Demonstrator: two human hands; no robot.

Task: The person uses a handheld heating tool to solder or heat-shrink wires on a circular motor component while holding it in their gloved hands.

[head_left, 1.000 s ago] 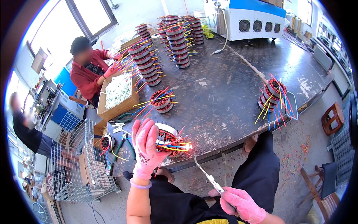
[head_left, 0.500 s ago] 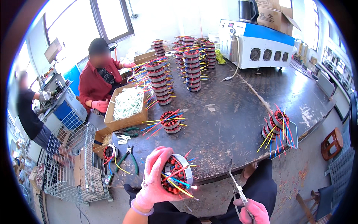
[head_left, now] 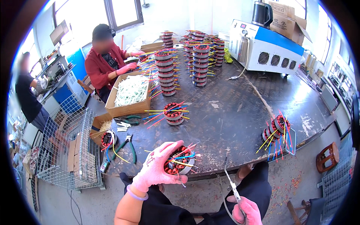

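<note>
My left hand [head_left: 157,167], in a pink glove, is closed around a motor stator [head_left: 184,170] at the table's front edge. The stator is a grey ring with red-black windings, and red, blue and yellow wires stick out of its top. Low on the right, my right hand [head_left: 245,210], also gloved in pink, grips a slim torch [head_left: 235,191] with a pale handle, a hose and a thin bent metal nozzle. The nozzle points up and away, apart from the stator. Beyond my left hand, two stacked stators [head_left: 174,114] stand on the table.
Green-handled pliers [head_left: 129,148] and another stator [head_left: 108,138] lie at left, beside a wire basket [head_left: 69,157]. A carton of white sleeves [head_left: 129,107] stands before a co-worker [head_left: 107,63]. Tall stator stacks [head_left: 165,73] and a blue-white machine [head_left: 266,48] stand behind; a tilted stack [head_left: 275,127] is at right.
My left hand has brought the stator up and forward to the table edge, its top now turned more upward. The torch has shifted slightly left in view. The co-worker's near hand has risen from beside the carton.
</note>
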